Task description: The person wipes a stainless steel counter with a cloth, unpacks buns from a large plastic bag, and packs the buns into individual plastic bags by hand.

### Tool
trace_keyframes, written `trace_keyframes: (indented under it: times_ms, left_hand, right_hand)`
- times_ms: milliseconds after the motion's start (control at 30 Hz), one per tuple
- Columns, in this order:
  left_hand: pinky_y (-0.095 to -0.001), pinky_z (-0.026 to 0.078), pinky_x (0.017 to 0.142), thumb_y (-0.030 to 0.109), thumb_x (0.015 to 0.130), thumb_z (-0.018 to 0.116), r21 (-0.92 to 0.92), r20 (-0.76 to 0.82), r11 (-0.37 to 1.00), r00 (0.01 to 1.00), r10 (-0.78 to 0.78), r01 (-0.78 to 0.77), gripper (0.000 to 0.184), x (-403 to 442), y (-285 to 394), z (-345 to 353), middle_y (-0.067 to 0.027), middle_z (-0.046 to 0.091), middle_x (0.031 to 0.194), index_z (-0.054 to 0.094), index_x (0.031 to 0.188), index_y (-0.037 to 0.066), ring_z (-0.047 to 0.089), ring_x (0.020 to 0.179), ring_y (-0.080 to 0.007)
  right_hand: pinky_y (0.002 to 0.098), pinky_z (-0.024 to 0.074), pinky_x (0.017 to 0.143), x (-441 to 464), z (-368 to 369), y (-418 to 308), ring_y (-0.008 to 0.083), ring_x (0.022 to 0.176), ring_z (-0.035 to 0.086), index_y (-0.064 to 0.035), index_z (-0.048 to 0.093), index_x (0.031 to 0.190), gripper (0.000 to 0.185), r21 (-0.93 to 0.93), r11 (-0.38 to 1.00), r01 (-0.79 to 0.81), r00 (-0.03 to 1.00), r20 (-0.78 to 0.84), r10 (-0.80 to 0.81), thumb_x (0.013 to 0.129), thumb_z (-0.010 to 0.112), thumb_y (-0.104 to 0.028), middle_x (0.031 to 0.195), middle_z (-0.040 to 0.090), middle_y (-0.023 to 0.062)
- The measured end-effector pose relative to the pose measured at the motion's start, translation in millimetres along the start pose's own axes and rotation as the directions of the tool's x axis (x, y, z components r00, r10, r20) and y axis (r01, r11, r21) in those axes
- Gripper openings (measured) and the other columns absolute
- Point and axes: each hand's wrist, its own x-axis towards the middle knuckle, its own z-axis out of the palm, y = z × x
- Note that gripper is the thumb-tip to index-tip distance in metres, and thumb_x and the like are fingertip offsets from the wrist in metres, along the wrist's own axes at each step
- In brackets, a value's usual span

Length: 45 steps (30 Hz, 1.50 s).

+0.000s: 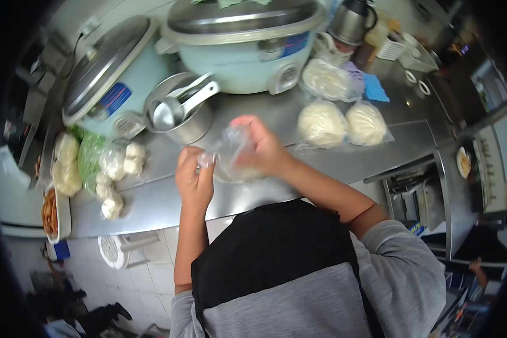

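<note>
A see-through plastic bag (228, 155) is stretched between my hands over the front part of the steel counter (152, 203). My left hand (194, 177) pinches the bag's left side, its fingers closed. My right hand (263, 147) grips the other side, thumb and fingers around the film. Something pale shows low in the bag, but blur hides what it is. Right of my hands lie bagged bundles of a white, noodle-like food (322, 124). Behind my left hand stands a metal pot (188, 132) holding a white-handled ladle (200, 97).
Two large pale-blue rice cookers (236, 62) stand at the back. Small bags of white balls (111, 207), bagged greens (93, 158) and a tray of brown food (49, 214) sit at left. A steel thermos jug (350, 22) is at back right. A white stool (114, 252) stands below.
</note>
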Motion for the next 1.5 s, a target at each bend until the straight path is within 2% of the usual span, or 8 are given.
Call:
trace_keyframes:
  times_ms: [200, 367, 667, 733, 833, 900, 1000, 1500]
  left_hand:
    - [-0.0256, 0.035, 0.066, 0.009, 0.064, 0.058, -0.23, 0.107, 0.972, 0.994, -0.016, 0.04, 0.013, -11, 2, 20, -0.0056, 0.045, 0.076, 0.052, 0.072, 0.001, 0.042, 0.072, -0.0152]
    - [-0.0334, 0.015, 0.098, 0.04, 0.078, 0.048, -0.377, 0.507, 0.894, 0.862, -0.02, 0.242, 0.072, -20, -21, 34, -0.0155, 0.015, 0.132, 0.015, 0.129, 0.003, 0.011, 0.124, -0.0256]
    - [-0.0342, 0.025, 0.093, 0.029, 0.082, 0.044, -0.7, 0.286, 0.679, 0.958, -0.017, 0.221, 0.037, -19, -18, 43, -0.0194, 0.035, 0.122, 0.043, 0.107, 0.001, 0.035, 0.112, -0.0255]
    - [-0.0336, 0.029, 0.089, 0.028, 0.083, 0.043, -0.731, 0.281, 0.614, 0.951, -0.125, 0.297, 0.029, -22, -16, 40, -0.0189, 0.041, 0.114, 0.044, 0.097, 0.003, 0.04, 0.103, -0.024]
    - [-0.032, 0.035, 0.081, 0.026, 0.083, 0.042, -0.752, 0.248, 0.54, 0.922, -0.299, 0.377, 0.022, -25, -11, 34, -0.0166, 0.049, 0.099, 0.043, 0.084, 0.004, 0.046, 0.088, -0.0206]
    - [-0.031, 0.037, 0.077, 0.026, 0.084, 0.042, -0.751, 0.215, 0.536, 0.91, -0.354, 0.386, 0.021, -25, -11, 34, -0.0148, 0.05, 0.092, 0.042, 0.082, 0.005, 0.047, 0.081, -0.0188]
    - [-0.0304, 0.038, 0.075, 0.026, 0.084, 0.041, -0.76, 0.257, 0.506, 0.903, -0.343, 0.408, 0.022, -25, -11, 36, -0.014, 0.05, 0.091, 0.043, 0.084, 0.004, 0.047, 0.08, -0.0185]
    - [-0.0302, 0.038, 0.075, 0.029, 0.083, 0.042, -0.744, 0.307, 0.484, 0.879, -0.364, 0.46, 0.025, -23, -13, 40, -0.0143, 0.05, 0.091, 0.042, 0.084, 0.003, 0.048, 0.079, -0.0186]
  right_hand:
    - [0.0237, 0.0401, 0.072, -18, -1, -23, 0.0118, 0.081, 0.051, -0.0052, 0.048, 0.097, 0.031, -0.411, 0.878, -0.246, 0.916, 0.197, 0.349, 0.07, 0.061, -0.012, 0.085, 0.054, 0.0081]
    - [0.023, 0.0401, 0.071, -22, 5, -14, 0.0084, 0.082, 0.05, -0.0042, 0.05, 0.091, 0.016, 0.015, 0.973, -0.228, 0.965, 0.137, 0.224, 0.075, 0.05, -0.006, 0.087, 0.054, 0.0034]
    - [0.0256, 0.0424, 0.063, -17, -9, 1, 0.0113, 0.071, 0.051, -0.0095, 0.048, 0.085, 0.007, 0.757, 0.615, -0.22, 0.826, -0.191, 0.531, 0.078, 0.049, -0.008, 0.075, 0.051, 0.0007]
    - [0.0242, 0.0426, 0.061, -11, -31, -9, 0.0103, 0.069, 0.052, -0.0094, 0.048, 0.084, 0.007, 0.68, 0.707, -0.194, 0.829, -0.273, 0.489, 0.078, 0.051, -0.01, 0.073, 0.051, -0.0005]
    - [0.0211, 0.0412, 0.057, -2, -122, -20, 0.0099, 0.063, 0.051, -0.0072, 0.052, 0.08, 0.008, -0.387, 0.898, -0.209, 0.963, -0.243, 0.119, 0.079, 0.052, -0.015, 0.072, 0.052, -0.0016]
    - [0.0271, 0.043, 0.06, -1, -175, -61, 0.0169, 0.065, 0.055, -0.0048, 0.058, 0.076, 0.012, -0.844, 0.155, -0.513, 0.847, -0.468, 0.252, 0.075, 0.054, -0.016, 0.072, 0.059, 0.0078]
    - [0.0357, 0.0435, 0.067, -19, -298, -26, 0.0251, 0.077, 0.057, -0.0048, 0.06, 0.077, 0.02, -0.771, -0.391, -0.503, 0.761, -0.609, 0.222, 0.071, 0.052, -0.022, 0.082, 0.059, 0.0152]
    - [0.0379, 0.0447, 0.07, -18, -287, -10, 0.0288, 0.081, 0.056, -0.0067, 0.058, 0.088, 0.024, -0.705, -0.482, -0.52, 0.731, -0.659, 0.176, 0.069, 0.053, -0.02, 0.086, 0.058, 0.0154]
